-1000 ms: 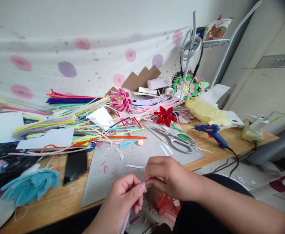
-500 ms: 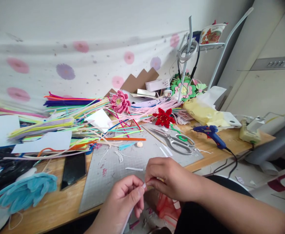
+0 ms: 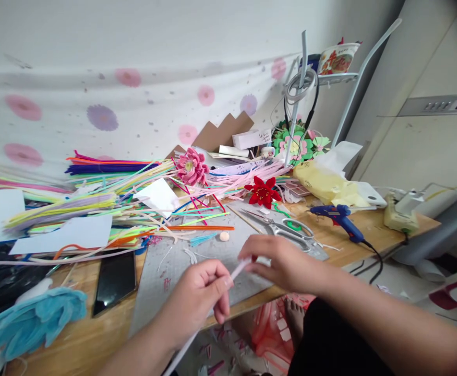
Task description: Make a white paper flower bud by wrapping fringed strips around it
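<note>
A thin white strip (image 3: 239,268) runs between my two hands over the front edge of the grey cutting mat (image 3: 150,284). My left hand (image 3: 203,292) pinches it between thumb and fingers, and its long tail (image 3: 181,355) hangs below toward the bottom edge. The strip's upper end is in the fingertips of my right hand (image 3: 279,261). Just behind my right hand lie the silver scissors (image 3: 291,232). A red flower (image 3: 263,192) and a small pale ball (image 3: 224,236) rest farther back on the mat.
Bundles of coloured stems (image 3: 75,206) cover the left and back. A blue glue gun (image 3: 338,216) lies at the right, beside a power strip (image 3: 400,214). A phone (image 3: 115,279) and a blue fluffy piece (image 3: 36,318) lie at the left; a pink flower (image 3: 191,166) stands behind.
My right hand has moved up and right, away from my left hand, and more of the white strip shows between them. The view has shifted slightly.
</note>
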`<state>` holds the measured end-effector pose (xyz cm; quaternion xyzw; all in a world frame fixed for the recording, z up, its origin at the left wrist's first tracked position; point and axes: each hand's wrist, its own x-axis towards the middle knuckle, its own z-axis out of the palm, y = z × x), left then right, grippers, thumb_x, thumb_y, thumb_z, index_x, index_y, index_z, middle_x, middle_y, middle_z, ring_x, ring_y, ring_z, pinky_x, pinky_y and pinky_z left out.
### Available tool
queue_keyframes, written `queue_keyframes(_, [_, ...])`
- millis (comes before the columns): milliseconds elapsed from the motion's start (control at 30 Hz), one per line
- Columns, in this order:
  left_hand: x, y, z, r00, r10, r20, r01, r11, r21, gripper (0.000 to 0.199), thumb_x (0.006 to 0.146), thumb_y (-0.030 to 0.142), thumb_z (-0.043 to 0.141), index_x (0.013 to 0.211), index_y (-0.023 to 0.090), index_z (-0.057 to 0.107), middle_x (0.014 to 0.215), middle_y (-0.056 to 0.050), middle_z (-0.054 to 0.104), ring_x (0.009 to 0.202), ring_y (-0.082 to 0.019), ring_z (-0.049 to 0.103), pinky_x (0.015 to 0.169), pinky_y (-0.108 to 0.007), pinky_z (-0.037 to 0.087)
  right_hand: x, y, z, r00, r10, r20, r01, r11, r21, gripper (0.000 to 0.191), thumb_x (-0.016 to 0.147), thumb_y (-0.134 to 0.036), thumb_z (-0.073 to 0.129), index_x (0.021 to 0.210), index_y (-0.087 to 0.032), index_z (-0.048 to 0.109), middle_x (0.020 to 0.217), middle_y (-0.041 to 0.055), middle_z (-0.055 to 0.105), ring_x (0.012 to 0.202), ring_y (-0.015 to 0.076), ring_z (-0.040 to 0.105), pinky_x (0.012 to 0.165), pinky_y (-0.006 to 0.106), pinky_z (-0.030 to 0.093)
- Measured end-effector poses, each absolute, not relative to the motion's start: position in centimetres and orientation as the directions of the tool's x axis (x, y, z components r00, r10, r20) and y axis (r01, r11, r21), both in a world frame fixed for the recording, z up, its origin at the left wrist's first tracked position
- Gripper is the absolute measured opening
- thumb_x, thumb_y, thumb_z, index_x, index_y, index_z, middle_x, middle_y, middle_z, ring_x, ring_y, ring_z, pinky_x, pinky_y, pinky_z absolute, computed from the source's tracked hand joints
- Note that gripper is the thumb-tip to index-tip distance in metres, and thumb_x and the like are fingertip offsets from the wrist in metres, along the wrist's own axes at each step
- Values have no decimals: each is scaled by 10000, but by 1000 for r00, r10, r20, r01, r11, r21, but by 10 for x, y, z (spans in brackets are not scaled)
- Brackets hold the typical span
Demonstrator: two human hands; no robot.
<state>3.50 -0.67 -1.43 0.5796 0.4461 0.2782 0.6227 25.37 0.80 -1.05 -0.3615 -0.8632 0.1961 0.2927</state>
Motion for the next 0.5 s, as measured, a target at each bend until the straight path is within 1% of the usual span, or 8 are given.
queue_keyframes(33, [31,0,-9,425,884,-193,158,138,978,229,789,348,602,668,166,533,471,17,599,410,-97,521,447,-204,421,267,16,-8,-484,808,334,615,586,-528,179,889,-223,544,1031,-169,639,953,59,679,805,135,622,730,220,472])
queue_keyframes(67, [27,7,-4,381,913,-146,129,104,986,227,788,347,602,668,168,532,465,23,595,400,-93,512,434,-196,414,282,24,-7,-356,888,292,751,458,-476,210,910,-236,500,1063,-176,630,986,61,684,834,138,629,727,213,471])
queue_keyframes(100, [22,13,1,353,928,-119,106,87,991,221,792,354,601,688,171,536,464,28,598,392,-89,506,424,-188,408,297,32,-7,-231,944,234,874,307,-376,231,925,-250,457,1067,-191,630,1014,54,688,869,144,632,751,216,465])
queue_keyframes(167, [13,26,8,308,944,-119,94,94,991,230,805,384,591,720,179,532,430,39,582,362,-83,476,387,-170,371,324,48,-13,-146,976,162,936,189,-298,215,879,-224,491,979,-159,669,934,81,713,818,193,650,709,256,463])
queue_keyframes(233, [9,38,10,294,945,-141,115,111,987,249,815,416,575,736,186,522,391,46,556,333,-82,442,348,-155,319,339,59,-24,-116,989,88,963,134,-234,205,823,-208,536,942,-151,693,867,94,729,775,226,662,665,273,455])
queue_keyframes(333, [12,52,6,293,946,-138,156,95,983,274,819,441,561,726,189,509,365,55,523,318,-78,406,323,-146,279,339,67,-42,-113,993,22,981,115,-155,296,777,-241,585,1046,-161,682,917,119,734,819,263,672,674,292,446])
queue_keyframes(433, [18,64,-4,309,944,-114,150,70,986,292,824,447,552,702,188,498,349,72,478,313,-67,376,321,-141,242,328,70,-52,-95,995,14,989,96,-110,433,750,-254,594,1170,-157,633,995,156,718,871,301,667,688,318,441])
queue_keyframes(500, [20,69,-13,332,936,-114,118,78,990,293,832,445,543,700,188,495,342,82,454,306,-61,352,326,-146,226,325,71,-51,-64,998,23,992,66,-111,470,731,-273,599,1185,-153,632,931,142,725,821,295,669,659,314,436])
